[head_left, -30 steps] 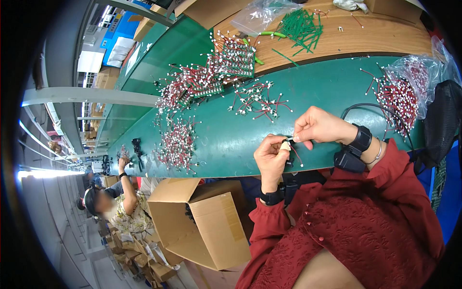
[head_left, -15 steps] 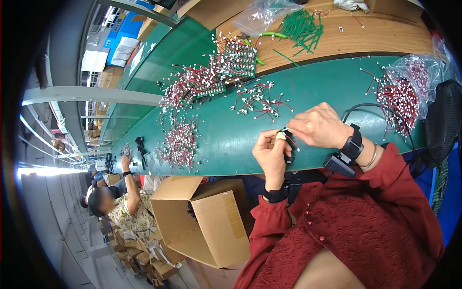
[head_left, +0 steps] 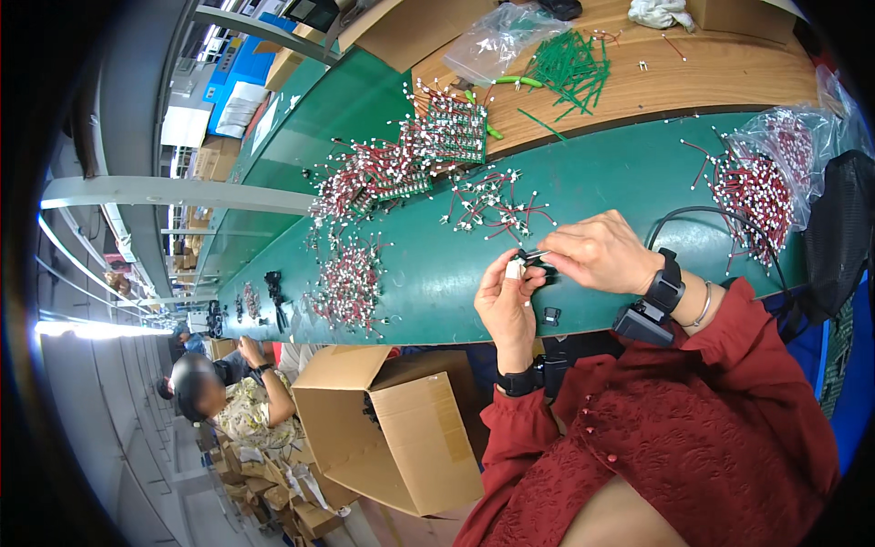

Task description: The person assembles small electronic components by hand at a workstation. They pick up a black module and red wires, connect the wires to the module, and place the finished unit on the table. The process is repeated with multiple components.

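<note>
My left hand (head_left: 507,305) pinches a small black part (head_left: 524,258) above the green table near its front edge. A white cover sits on one of its fingertips. My right hand (head_left: 602,252) is closed on a thin metallic tool (head_left: 536,255), perhaps tweezers, whose tip meets the black part. The fingers hide most of both. Another small black piece (head_left: 550,315) lies just below my hands. Beyond them is a loose cluster of red wires with white connectors (head_left: 497,202).
Wired green circuit boards (head_left: 456,132) and a wire heap (head_left: 346,284) lie leftward. A plastic bag (head_left: 793,146) of wires is at right, beside a black cable (head_left: 720,202). Green strips (head_left: 570,68) lie on a wooden board. An open carton (head_left: 424,428) stands below; a person (head_left: 246,401) sits at left.
The red wire hanging by my right fingers no longer shows, and the metallic tool is now visible. The black piece below is more exposed. The person at left has drawn a hand back.
</note>
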Action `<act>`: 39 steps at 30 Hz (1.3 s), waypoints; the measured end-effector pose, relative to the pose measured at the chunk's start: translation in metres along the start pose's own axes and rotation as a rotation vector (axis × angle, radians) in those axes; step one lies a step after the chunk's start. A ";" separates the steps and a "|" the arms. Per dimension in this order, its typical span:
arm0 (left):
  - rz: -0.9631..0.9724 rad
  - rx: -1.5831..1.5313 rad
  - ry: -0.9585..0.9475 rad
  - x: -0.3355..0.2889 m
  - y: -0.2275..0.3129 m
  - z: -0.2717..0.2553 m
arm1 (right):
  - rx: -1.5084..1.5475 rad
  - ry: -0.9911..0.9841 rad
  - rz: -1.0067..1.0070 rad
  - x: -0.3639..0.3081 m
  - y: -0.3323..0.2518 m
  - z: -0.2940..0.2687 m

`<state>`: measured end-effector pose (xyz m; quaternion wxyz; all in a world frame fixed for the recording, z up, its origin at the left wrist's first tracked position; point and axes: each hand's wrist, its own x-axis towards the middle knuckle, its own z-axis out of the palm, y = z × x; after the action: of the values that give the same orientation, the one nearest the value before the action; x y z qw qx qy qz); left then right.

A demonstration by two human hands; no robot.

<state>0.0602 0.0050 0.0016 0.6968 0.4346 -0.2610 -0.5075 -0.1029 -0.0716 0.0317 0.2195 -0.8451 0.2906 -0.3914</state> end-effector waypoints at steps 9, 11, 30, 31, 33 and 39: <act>-0.007 0.150 0.023 -0.001 -0.002 0.007 | -0.091 -0.059 -0.040 0.000 0.001 -0.001; 0.045 0.195 0.013 -0.002 -0.004 0.009 | -0.088 -0.067 -0.030 0.000 -0.001 -0.001; -0.195 -0.041 0.105 0.008 0.015 0.004 | 0.219 -0.062 0.236 0.002 0.000 -0.004; -0.211 -0.016 0.103 0.009 0.015 0.002 | 0.184 -0.056 0.187 0.003 0.001 -0.004; -0.225 0.016 0.079 0.011 0.015 -0.002 | 0.102 -0.052 0.100 0.003 0.003 -0.004; -0.180 -0.041 0.028 0.010 0.010 -0.005 | -0.058 -0.121 0.008 -0.001 0.002 -0.003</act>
<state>0.0726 -0.0015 0.0074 0.6607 0.4488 -0.2005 -0.5673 -0.1066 -0.0732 0.0317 0.2135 -0.8720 0.2916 -0.3301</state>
